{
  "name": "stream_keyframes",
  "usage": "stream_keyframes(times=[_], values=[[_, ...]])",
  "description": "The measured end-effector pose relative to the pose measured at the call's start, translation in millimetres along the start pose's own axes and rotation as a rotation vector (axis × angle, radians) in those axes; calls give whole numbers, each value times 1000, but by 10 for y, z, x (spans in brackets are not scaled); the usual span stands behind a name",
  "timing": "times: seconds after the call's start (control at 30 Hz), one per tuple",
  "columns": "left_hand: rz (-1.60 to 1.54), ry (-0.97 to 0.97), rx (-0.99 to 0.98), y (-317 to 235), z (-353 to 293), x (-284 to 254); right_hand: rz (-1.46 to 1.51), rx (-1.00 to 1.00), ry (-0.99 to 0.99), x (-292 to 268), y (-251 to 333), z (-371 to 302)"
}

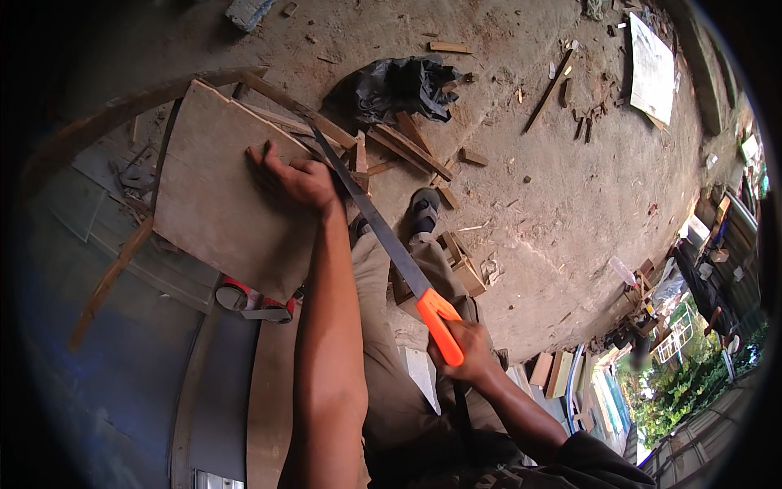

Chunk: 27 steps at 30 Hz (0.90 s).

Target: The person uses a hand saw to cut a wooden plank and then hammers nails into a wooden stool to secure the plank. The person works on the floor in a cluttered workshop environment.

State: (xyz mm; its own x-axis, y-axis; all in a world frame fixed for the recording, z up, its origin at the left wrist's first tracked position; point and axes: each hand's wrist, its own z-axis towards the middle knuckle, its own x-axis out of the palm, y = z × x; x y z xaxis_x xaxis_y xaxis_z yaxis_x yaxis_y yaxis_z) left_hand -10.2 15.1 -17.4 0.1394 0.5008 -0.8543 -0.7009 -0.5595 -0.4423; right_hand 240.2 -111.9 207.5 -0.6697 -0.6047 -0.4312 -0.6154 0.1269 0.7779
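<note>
My left hand (292,177) presses flat on a thin brown plywood board (216,204), fingers spread, near its right edge. My right hand (464,349) grips the orange handle (440,324) of a hand saw. Its dark blade (371,213) runs up and left along the board's right edge, just past my left hand's thumb side. The blade tip reaches the board's upper right corner. My leg and sandalled foot (423,213) stand below the blade on the ground.
Wood strips and offcuts (407,147) lie on the dirt ground beside a crumpled black plastic bag (395,88). A long curved plank (122,110) and a blue surface (98,342) are on the left. A white sheet (652,69) lies far right.
</note>
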Motion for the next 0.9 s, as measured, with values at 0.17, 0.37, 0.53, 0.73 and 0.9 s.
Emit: stream_keyframes(times=[0.17, 0.37, 0.53, 0.73, 0.9], values=[[13, 10, 18, -27, 27, 1, -1, 24, 39, -199, 99, -179], [-147, 71, -49, -163, -3, -107, 63, 55, -79, 445, 98, 1289], [-166, -15, 19, 142, -29, 100, 33, 56, -23, 31, 90, 213], [-137, -13, 17, 131, -16, 46, -8, 20, -23, -83, 187, 507], [-159, 54, -67, -279, 29, -134, 91, 115, -63, 304, 189, 1582]])
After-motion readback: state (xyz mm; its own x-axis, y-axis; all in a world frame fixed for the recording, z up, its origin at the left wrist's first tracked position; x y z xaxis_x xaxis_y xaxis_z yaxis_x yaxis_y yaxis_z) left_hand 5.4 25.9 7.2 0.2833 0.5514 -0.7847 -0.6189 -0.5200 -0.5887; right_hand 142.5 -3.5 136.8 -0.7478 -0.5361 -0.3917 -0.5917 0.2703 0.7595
